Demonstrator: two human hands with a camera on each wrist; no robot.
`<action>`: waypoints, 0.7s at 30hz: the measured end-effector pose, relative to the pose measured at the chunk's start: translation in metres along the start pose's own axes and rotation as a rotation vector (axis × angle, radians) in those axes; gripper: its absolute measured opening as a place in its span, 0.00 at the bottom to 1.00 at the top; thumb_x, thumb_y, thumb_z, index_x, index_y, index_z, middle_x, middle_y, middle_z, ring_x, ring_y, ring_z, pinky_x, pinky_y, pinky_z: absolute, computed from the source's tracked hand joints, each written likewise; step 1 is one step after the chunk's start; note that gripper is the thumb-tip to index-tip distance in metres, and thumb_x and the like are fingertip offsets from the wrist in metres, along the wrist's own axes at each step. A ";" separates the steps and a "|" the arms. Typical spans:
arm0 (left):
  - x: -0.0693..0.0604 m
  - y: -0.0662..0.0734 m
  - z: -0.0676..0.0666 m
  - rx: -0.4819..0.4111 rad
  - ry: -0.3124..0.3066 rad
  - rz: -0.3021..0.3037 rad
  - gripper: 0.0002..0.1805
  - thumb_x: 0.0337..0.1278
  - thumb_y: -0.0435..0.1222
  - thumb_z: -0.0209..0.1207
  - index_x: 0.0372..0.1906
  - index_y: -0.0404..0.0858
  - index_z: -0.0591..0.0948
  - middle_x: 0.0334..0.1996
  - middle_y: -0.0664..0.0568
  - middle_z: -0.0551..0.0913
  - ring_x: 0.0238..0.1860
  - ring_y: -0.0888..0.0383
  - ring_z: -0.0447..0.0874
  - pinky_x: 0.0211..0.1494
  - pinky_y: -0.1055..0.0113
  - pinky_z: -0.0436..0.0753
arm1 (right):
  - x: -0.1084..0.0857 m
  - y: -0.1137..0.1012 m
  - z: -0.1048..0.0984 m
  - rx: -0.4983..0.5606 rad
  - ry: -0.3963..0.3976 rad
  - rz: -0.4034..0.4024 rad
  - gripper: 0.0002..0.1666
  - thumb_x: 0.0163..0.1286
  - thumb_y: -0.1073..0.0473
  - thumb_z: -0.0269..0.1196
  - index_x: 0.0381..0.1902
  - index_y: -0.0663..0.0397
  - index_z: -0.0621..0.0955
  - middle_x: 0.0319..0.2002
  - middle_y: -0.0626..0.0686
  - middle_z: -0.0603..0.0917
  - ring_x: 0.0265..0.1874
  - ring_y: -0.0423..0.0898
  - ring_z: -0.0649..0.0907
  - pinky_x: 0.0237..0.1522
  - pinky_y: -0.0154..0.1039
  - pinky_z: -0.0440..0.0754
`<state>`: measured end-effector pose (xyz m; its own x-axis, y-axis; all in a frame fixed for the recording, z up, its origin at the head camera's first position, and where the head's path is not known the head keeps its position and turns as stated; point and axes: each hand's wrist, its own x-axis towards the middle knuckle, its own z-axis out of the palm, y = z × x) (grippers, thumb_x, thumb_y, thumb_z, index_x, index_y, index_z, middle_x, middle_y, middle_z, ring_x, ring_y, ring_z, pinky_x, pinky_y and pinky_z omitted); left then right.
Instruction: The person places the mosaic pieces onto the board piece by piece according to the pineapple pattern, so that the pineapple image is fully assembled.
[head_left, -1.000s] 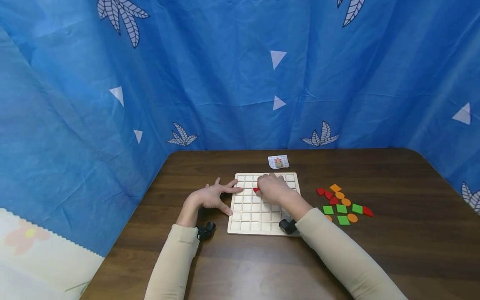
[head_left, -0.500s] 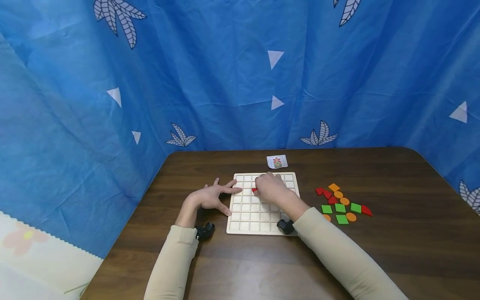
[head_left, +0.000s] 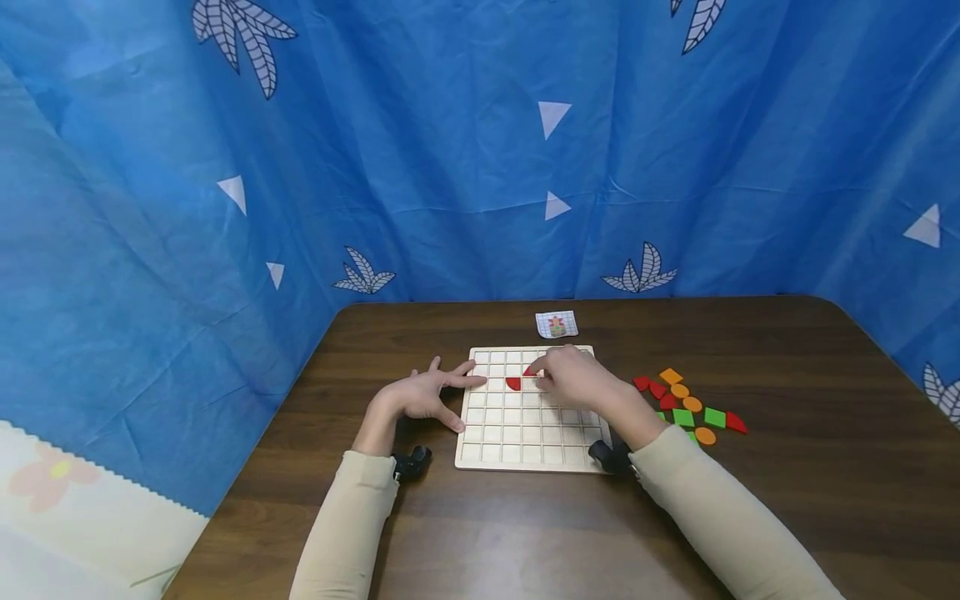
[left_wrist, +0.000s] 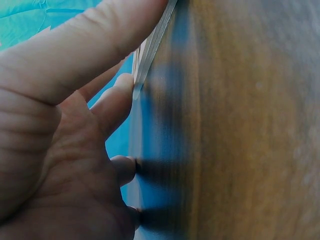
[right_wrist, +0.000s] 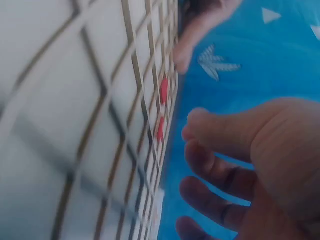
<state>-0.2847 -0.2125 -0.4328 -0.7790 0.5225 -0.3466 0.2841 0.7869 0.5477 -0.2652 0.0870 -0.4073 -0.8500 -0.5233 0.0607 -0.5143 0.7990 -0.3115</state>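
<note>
Tabletop (head_left: 825,375): far edge meets the blue curtain (head_left: 450,183); a broad stretch of wood lies between the loose pieces and the right edge, another along the board's near edge. Gridded board (head_left: 512,433) lies inside these edges.

Left hand (head_left: 426,393): fingers spread, gripping nothing; thumb and index finger rest at the board's left edge. Right hand (head_left: 576,377): over the board's far right part, fingers loosely bent, no grip on any piece seen. Its index fingertip is at the second red piece (head_left: 529,372); contact cannot be told. First red piece (head_left: 513,383) lies in a cell diagonally nearer and to the left.

Picture card (head_left: 557,324) sits just beyond the board's far edge. Right of the board: red pieces, orange pieces and green squares (head_left: 683,417), some hidden by the right sleeve (head_left: 727,508). Right wrist camera (head_left: 606,456) covers the board's near right corner.

Versus 0.5 s ago: right hand has shifted right, exposing both red pieces; left hand unchanged against the board.
</note>
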 end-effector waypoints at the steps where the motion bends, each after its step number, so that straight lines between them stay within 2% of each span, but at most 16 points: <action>1: 0.000 0.000 0.000 0.002 -0.001 0.001 0.49 0.46 0.50 0.78 0.76 0.64 0.69 0.85 0.61 0.47 0.83 0.37 0.19 0.75 0.24 0.30 | -0.004 0.004 -0.003 0.026 -0.005 0.019 0.14 0.71 0.61 0.66 0.52 0.52 0.89 0.41 0.51 0.89 0.35 0.46 0.81 0.37 0.45 0.81; 4: -0.001 0.001 -0.002 0.007 0.002 0.005 0.49 0.46 0.49 0.78 0.76 0.63 0.69 0.85 0.61 0.47 0.83 0.36 0.19 0.75 0.24 0.30 | -0.015 0.016 -0.012 0.068 -0.010 0.078 0.16 0.72 0.59 0.67 0.56 0.53 0.87 0.41 0.51 0.88 0.39 0.48 0.81 0.42 0.45 0.81; 12: -0.003 0.000 -0.001 -0.012 0.006 -0.005 0.49 0.45 0.50 0.79 0.76 0.64 0.70 0.85 0.61 0.48 0.83 0.37 0.20 0.76 0.25 0.30 | -0.039 0.049 -0.033 0.160 0.053 0.148 0.16 0.72 0.64 0.66 0.56 0.61 0.86 0.40 0.54 0.86 0.38 0.49 0.79 0.40 0.44 0.82; 18: -0.001 -0.001 0.000 -0.005 0.014 0.002 0.49 0.45 0.49 0.79 0.76 0.63 0.70 0.85 0.61 0.48 0.83 0.36 0.20 0.76 0.24 0.30 | -0.054 0.075 -0.048 0.196 0.084 0.183 0.19 0.72 0.64 0.66 0.59 0.60 0.84 0.49 0.59 0.86 0.47 0.54 0.83 0.51 0.54 0.85; 21: -0.001 0.000 -0.001 -0.009 0.008 0.007 0.49 0.45 0.49 0.79 0.76 0.63 0.70 0.85 0.61 0.48 0.83 0.36 0.20 0.75 0.24 0.29 | -0.061 0.090 -0.055 0.210 0.083 0.200 0.20 0.73 0.64 0.65 0.61 0.61 0.83 0.54 0.62 0.85 0.50 0.57 0.83 0.53 0.56 0.85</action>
<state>-0.2846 -0.2129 -0.4320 -0.7812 0.5257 -0.3366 0.2846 0.7799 0.5575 -0.2656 0.2068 -0.3867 -0.9429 -0.3287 0.0528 -0.3079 0.8005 -0.5141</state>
